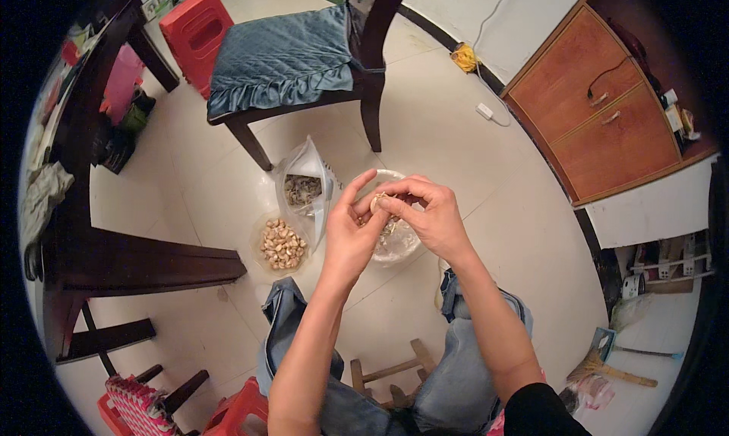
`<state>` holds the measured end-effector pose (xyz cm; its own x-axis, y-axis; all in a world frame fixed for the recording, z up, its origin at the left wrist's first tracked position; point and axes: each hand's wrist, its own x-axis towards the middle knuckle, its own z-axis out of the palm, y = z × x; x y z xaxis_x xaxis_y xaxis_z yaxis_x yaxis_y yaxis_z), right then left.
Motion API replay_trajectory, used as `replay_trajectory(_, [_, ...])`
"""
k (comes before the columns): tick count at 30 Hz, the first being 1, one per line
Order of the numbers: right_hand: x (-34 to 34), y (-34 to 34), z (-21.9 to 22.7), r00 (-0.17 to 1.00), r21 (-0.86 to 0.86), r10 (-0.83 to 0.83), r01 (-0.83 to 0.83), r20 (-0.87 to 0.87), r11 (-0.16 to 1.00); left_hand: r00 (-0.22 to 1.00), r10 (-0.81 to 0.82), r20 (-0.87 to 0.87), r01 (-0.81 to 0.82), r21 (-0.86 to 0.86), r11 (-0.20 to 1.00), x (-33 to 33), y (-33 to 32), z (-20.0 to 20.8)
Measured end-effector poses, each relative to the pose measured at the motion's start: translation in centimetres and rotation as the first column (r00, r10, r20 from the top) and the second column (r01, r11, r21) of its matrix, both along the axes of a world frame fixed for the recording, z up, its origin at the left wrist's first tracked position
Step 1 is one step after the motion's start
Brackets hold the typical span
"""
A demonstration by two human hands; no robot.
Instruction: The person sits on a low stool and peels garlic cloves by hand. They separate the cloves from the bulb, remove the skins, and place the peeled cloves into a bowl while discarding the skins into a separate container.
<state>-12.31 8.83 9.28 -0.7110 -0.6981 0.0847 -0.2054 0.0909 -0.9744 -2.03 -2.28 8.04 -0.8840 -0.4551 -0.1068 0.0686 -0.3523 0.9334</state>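
In front of my knees, my left hand (355, 231) and my right hand (434, 214) meet. Between their fingertips they pinch a small pale piece (377, 200) that looks like a garlic clove. Its far side is hidden by the fingers. Directly below, a round white basin (400, 252) stands on the floor, holding some small scraps and partly covered by my hands. Left of it a clear bowl (260, 265) is filled with several tan, clove-like pieces (282, 244). Behind that bowl, an open plastic bag (305, 161) contains darker, greyish bits (302, 191).
Beyond the bag stands a dark wooden chair with a blue ruffled cushion (281, 56), beside a red plastic stool (196, 37). A dark table leg (167, 261) reaches in from the left. At right are a wooden cabinet (596, 105), a power cable (486, 112) and a broom (600, 366).
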Motion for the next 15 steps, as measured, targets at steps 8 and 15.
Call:
replay_trajectory(8, [-0.52,1.28,0.06,0.988,-0.071,-0.047,0.058,0.149,0.996,0.992,0.038,0.12,-0.047,0.072,0.996,-0.42,0.39,-0.28])
replay_trajectory(15, [-0.47,1.25,0.03,0.989,-0.059,-0.091,0.099,0.12,0.993,0.989,0.149,0.013,-0.149,-0.008,0.989,-0.69,0.36,0.09])
